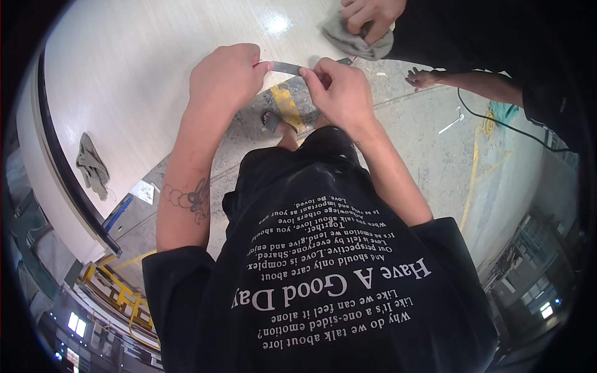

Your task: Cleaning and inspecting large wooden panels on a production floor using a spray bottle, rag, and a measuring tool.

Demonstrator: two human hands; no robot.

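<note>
Left hand at eleven o'clock and right hand at one pinch, each in a thumb-and-finger grip, the thin grey strip at twelve (held from two sides, presumably for steadiness), the pale worktop lying toward ten.

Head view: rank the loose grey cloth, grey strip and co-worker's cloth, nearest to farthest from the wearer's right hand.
1. Grey strip: in the right hand, extending left.
2. Co-worker's cloth: just beyond, upper right.
3. Loose grey cloth: far left, on the pale panel.
</note>
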